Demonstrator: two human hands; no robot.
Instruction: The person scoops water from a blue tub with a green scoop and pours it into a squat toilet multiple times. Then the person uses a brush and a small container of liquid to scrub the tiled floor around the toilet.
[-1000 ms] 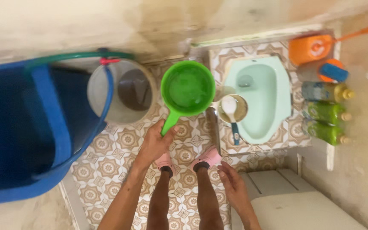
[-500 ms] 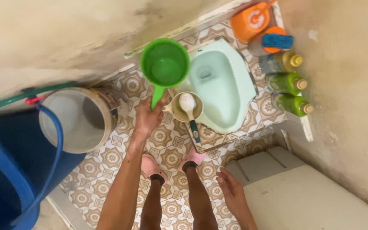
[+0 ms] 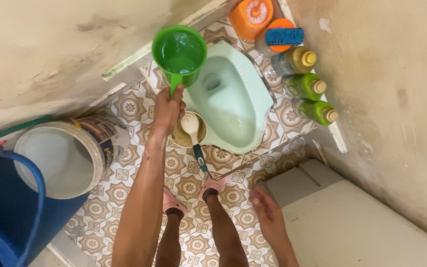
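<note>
My left hand (image 3: 168, 107) grips the handle of a green plastic dipper (image 3: 179, 51) that has water in it. The dipper is held out over the left rim of a pale green squat toilet (image 3: 233, 104). Just beside the hand, a small tan container (image 3: 190, 133) holds a white toilet brush with a blue handle (image 3: 194, 133). My right hand (image 3: 267, 210) hangs low by my right leg, fingers apart, holding nothing, next to a white box-like surface (image 3: 352, 222). My feet in pink slippers (image 3: 212, 187) stand on the patterned floor tiles.
A white bucket (image 3: 60, 158) stands left of my arm, with a big blue tub (image 3: 1, 217) and blue hose behind it. Along the right wall stand green bottles (image 3: 312, 99), an orange brush holder (image 3: 251, 15) and a blue scrub brush (image 3: 283, 35).
My left hand has carried the green dipper from beside the white bucket to the right, out over the squat toilet. The view has swung with it. My right hand stays low.
</note>
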